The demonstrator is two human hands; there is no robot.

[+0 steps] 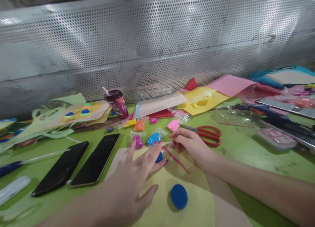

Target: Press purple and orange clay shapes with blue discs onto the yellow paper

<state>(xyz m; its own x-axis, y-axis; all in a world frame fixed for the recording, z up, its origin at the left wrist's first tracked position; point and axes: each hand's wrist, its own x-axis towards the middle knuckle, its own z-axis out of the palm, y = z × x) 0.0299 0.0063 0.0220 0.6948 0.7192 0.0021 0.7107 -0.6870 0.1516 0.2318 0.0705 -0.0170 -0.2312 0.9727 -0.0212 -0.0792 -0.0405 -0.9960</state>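
My left hand is spread over a pale yellow round sheet, its fingers apart and nothing held. Partly under its fingers shows a blue disc; another blue disc lies nearer on the sheet. My right hand is curled at the sheet's upper edge, fingertips bent inward; whatever they hold, if anything, is hidden. A thin pink strip lies between the hands. Beyond the fingers are small packets of blue, purple, orange and pink clay.
Red-handled scissors lie beyond my right hand. Two black phones are at the left, near a screwdriver. A purple cup and coloured papers stand before a perforated metal panel. A pink case is at the right.
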